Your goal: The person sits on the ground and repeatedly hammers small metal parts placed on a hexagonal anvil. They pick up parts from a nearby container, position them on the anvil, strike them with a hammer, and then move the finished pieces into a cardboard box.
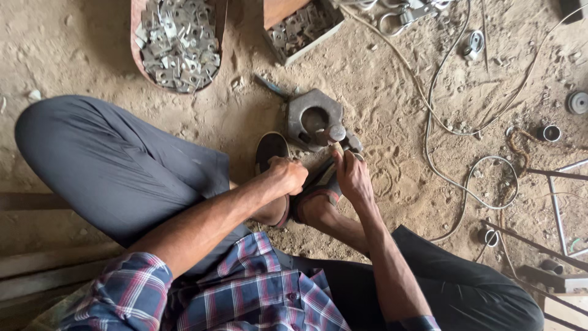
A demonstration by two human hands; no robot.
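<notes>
Fingers of the right hand [353, 178] pinch a small metal piece [336, 149] just beside the heavy metal block [315, 119] on the sandy ground [380, 92]. Left hand [286, 175] is curled into a fist; what it grips I cannot tell. A tray [138, 37] of metal plates [177, 43] lies well apart.

Well up and to the left of our fingers we see a reddish tray [136, 37] heaped with small grey metal brackets [177, 43]. Straight above our fingers, at the top edge, a wooden box [282, 12] holds more of the same brackets. Off to the right of our fingertips a pale cable [471, 178] loops over the sandy floor [380, 79]. Farther right lie a short metal ring [550, 133] and thin metal rods [557, 214]. A second ring [488, 236] lies below the cable.
</notes>
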